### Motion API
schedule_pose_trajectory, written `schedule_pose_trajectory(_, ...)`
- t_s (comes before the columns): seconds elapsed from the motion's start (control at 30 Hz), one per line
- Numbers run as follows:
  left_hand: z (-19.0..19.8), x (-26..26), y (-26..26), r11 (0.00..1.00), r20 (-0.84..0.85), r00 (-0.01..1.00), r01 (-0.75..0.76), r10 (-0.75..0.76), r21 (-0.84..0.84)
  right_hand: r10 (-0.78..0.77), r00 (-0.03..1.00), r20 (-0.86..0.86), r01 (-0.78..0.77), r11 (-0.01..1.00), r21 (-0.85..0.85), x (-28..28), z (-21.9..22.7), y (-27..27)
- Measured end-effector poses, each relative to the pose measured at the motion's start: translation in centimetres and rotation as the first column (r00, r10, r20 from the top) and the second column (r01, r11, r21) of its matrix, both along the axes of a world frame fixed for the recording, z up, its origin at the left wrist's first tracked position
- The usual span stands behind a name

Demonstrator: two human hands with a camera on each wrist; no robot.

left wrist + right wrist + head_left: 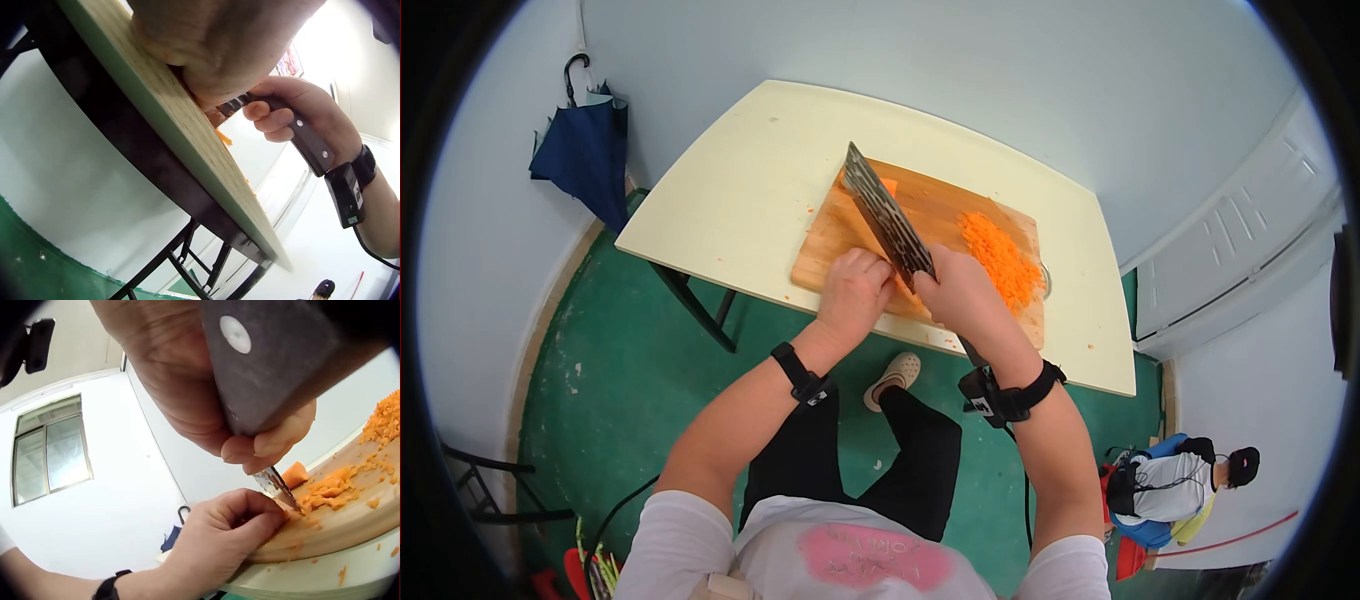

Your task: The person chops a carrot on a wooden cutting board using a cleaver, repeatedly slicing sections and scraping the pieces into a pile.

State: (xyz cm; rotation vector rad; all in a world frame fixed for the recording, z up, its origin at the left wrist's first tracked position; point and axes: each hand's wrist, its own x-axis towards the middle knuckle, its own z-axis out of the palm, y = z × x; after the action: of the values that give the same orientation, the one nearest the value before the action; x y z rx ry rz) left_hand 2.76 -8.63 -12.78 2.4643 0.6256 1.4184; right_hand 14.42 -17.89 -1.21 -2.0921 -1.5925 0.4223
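Note:
The right hand (962, 290) grips the dark handle of a broad knife (885, 218), whose blade points away over the wooden cutting board (815, 245). Curled fingers of the left hand (855, 293) lie on the board's near side, left of the blade. In the right wrist view, the left hand (215, 540) pinches a small carrot piece (291, 514), mostly hidden, against the blade (278, 486). An orange carrot chunk (295, 475) lies beyond the blade, with chopped bits (331, 487) beside it. A heap of finely chopped carrot (1002, 262) covers the board's right part.
The board lies on a cream table (720, 190) against the wall, with carrot crumbs scattered around it. A round metal edge shows beside the board's right side. A blue umbrella (585, 150) hangs at the left. At the lower right is another person (1185, 485).

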Motion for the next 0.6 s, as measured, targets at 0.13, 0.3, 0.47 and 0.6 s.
schedule_pose_trajectory(0.13,-0.1,0.1,0.0,1.000,-0.014,1.000,-0.007,0.007,0.001,0.040,0.998,0.045,-0.040,0.999,0.007,-0.2,-0.2,-0.5)
schedule_pose_trajectory(0.3,0.0,0.0,-0.2,1.000,-0.020,1.000,0.005,-0.005,-0.002,0.037,0.999,0.009,-0.036,0.998,-0.052,0.4,-1.2,0.7)
schedule_pose_trajectory(0.47,0.4,0.0,-0.1,0.999,-0.048,0.999,0.019,-0.017,0.037,0.007,1.000,0.014,-0.006,0.997,-0.072,-0.3,-0.8,2.9)
schedule_pose_trajectory(0.6,0.3,-0.1,-0.1,1.000,-0.048,0.998,0.030,-0.030,-0.002,0.031,0.989,-0.145,-0.028,0.999,0.023,0.6,-1.3,2.8)
